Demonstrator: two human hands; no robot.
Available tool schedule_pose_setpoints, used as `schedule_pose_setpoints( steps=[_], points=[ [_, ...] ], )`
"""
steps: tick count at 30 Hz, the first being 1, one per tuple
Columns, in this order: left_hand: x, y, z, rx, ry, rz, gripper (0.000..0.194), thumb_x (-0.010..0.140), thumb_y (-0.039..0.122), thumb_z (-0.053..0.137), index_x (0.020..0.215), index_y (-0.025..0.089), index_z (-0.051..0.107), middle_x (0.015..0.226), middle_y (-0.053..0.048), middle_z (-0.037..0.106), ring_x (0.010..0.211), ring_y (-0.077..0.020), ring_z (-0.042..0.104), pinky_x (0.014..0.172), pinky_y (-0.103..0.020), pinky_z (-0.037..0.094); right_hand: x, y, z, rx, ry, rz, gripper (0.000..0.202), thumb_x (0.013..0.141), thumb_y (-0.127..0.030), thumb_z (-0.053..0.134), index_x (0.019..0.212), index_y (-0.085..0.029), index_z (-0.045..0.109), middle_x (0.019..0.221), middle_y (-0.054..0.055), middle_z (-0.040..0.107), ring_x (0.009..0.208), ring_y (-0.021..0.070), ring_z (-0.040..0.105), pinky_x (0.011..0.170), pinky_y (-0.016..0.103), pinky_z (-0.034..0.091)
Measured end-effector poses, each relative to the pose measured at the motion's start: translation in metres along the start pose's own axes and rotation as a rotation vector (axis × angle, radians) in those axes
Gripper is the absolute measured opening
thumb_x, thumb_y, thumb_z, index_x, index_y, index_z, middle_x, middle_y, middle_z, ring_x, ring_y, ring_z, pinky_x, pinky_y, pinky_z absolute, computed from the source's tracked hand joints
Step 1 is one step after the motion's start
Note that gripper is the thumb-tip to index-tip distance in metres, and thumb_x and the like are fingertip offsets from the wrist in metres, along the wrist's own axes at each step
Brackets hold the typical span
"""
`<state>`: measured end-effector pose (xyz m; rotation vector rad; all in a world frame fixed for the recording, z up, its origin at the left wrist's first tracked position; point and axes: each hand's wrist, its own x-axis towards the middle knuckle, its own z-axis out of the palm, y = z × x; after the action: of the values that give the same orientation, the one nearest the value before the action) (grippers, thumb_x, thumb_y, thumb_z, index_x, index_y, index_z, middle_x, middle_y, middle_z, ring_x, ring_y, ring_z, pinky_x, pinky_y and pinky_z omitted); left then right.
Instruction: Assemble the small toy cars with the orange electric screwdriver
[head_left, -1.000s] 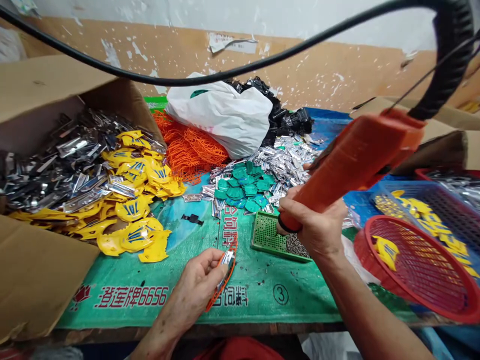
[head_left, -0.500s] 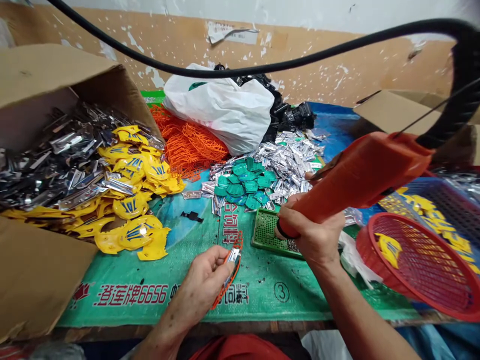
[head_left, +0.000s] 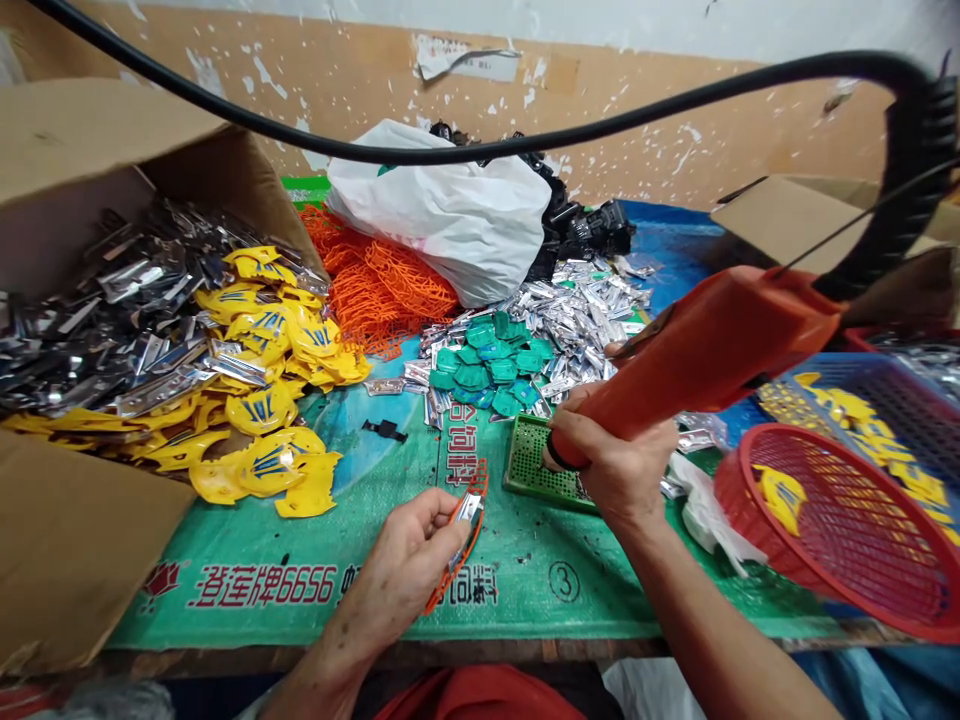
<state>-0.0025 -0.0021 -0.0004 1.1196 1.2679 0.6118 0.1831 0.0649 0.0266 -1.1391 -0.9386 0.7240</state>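
Between the thumb and fingers of my left hand [head_left: 420,550] is an orange plastic frame piece [head_left: 474,545] with a shiny silver part [head_left: 470,507] lying against it. My right hand [head_left: 622,455] is wrapped round an orange corded electric screwdriver [head_left: 697,350], its cord end pointing up to the right. The tool's tip is hidden behind the hand, over or in a small green perforated basket [head_left: 525,470]. Small metal screws [head_left: 581,488] show in that basket. Beyond it lie green plastic pieces [head_left: 491,365] and a heap of silver parts [head_left: 592,310].
A cardboard box [head_left: 82,540] at left spills silver parts and yellow pieces [head_left: 277,465]. Orange frames [head_left: 390,290] lie beside a white bag [head_left: 442,210]. At right stand a red basket [head_left: 847,510] and a blue basket [head_left: 892,390]. The black cable [head_left: 420,155] arcs overhead.
The screwdriver and my right hand have shifted slightly left. My left hand stays almost where it was, with the orange piece still in it.
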Motion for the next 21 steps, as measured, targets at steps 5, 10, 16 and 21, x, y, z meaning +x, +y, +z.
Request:
schedule_pose_setpoints(
  steps=[5, 10, 16, 21],
  points=[
    [0.003, 0.003, 0.001, 0.015, 0.007, -0.023, 0.028, 0.083, 0.046, 0.050, 0.077, 0.018, 0.052, 0.057, 0.008, 0.037, 0.046, -0.0073, 0.028, 0.046, -0.022, 0.024, -0.003, -0.004, 0.000, -0.058, -0.043, -0.005, 0.014, 0.053, -0.016, 0.076, 0.058, -0.018, 0.063, 0.055, -0.003, 0.060, 0.047, 0.0111, 0.054, 0.044, 0.026, 0.045],
    [0.002, 0.007, 0.003, -0.007, 0.029, -0.032, 0.031, 0.079, 0.047, 0.053, 0.079, 0.016, 0.054, 0.060, 0.006, 0.039, 0.052, -0.0092, 0.033, 0.048, -0.022, 0.024, -0.006, -0.004, -0.001, -0.092, -0.069, -0.021, 0.012, 0.054, -0.016, 0.075, 0.059, -0.018, 0.065, 0.056, -0.003, 0.061, 0.048, 0.0112, 0.055, 0.044, 0.025, 0.046],
    [0.000, 0.008, 0.002, -0.057, 0.019, -0.024, 0.030, 0.076, 0.044, 0.056, 0.088, 0.016, 0.057, 0.064, 0.005, 0.042, 0.056, -0.0104, 0.036, 0.052, -0.023, 0.027, 0.000, 0.000, -0.004, 0.019, -0.091, 0.035, 0.011, 0.059, -0.018, 0.075, 0.068, -0.018, 0.068, 0.061, -0.003, 0.063, 0.043, 0.0101, 0.053, 0.040, 0.025, 0.046],
    [0.002, 0.004, 0.004, -0.027, 0.035, -0.024, 0.028, 0.077, 0.043, 0.055, 0.084, 0.016, 0.056, 0.063, 0.005, 0.043, 0.055, -0.0106, 0.037, 0.052, -0.024, 0.027, 0.006, -0.012, -0.007, 0.105, -0.094, 0.022, 0.013, 0.059, -0.019, 0.077, 0.065, -0.017, 0.065, 0.063, -0.002, 0.061, 0.043, 0.0099, 0.053, 0.035, 0.024, 0.046]
  ],
)
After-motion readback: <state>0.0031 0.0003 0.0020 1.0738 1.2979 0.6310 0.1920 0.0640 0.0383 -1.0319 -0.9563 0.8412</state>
